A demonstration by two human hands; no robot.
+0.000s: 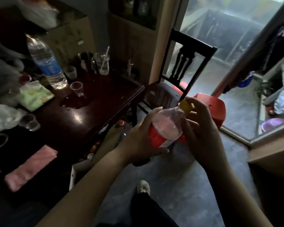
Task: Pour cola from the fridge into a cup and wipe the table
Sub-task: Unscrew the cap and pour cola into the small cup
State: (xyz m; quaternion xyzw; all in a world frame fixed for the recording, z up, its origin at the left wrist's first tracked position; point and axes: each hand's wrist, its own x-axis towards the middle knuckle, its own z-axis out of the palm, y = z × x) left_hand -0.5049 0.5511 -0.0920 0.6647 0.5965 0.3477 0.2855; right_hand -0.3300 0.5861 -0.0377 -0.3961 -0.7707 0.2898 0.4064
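Clear plastic cola bottle (166, 128), red label, upper part see-thru, sits mid-frame, neck tilted toward 1 o'clock. Left hand (141, 138) wraps the body from its 9 o'clock side; right hand (202, 128) pinches the yellow cap (186, 106) w/ fingertips. Bottle btm hidden behind left hand; liquid level hard to read. At 10 o'clock, glossy dark wood table (88, 122) w/ small clear plastic cup (77, 89) next to a wet puddle (74, 102). Soft pink cloth (31, 167), folded flat, at 8 o'clock. Far-edge clutter too dark and blurred to ID.

Dark table (115, 89): cup (77, 89), spill (74, 104), pink cloth (29, 168).
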